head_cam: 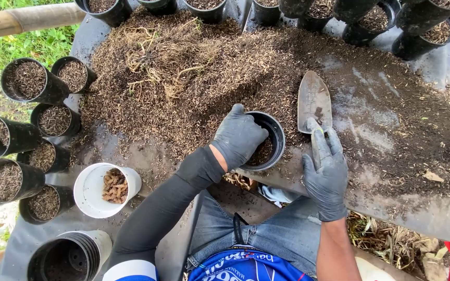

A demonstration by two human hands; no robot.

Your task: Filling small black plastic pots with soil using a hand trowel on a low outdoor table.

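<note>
- Head view, left hand (pixel 238 136): gloved in dark grey, with a black sleeve on the forearm. The fingers are curled over the near-left rim of a black pot (pixel 266 141), gripping it. The thumb side lies outside the wall and the fingertips reach over the edge.
- Pot: stands upright on the work sheet (pixel 407 208) at the near edge of the soil heap (pixel 194 78), just left of the trowel. A little brown mix shows at its bottom.
- Right hand (pixel 326 174): also gloved, closed around the trowel (pixel 314 103) handle. The forefinger is stretched along the handle toward the blade and the other fingers are wrapped below it. The handle itself is mostly hidden by the glove.
- Trowel: the metal blade lies flat on the sheet with its point away from the person, beside the heap and just right of the pot. Small bits of soil cling to the blade.
- Surroundings: filled black pots (pixel 24 80) stand in a group at far left, and more run along the top edge. A white cup (pixel 92 192) holding brown chips sits near the left elbow. A stack of empty pots (pixel 69 257) stands at bottom left.
- Person: seated, with jeans visible beneath the sheet edge.
</note>
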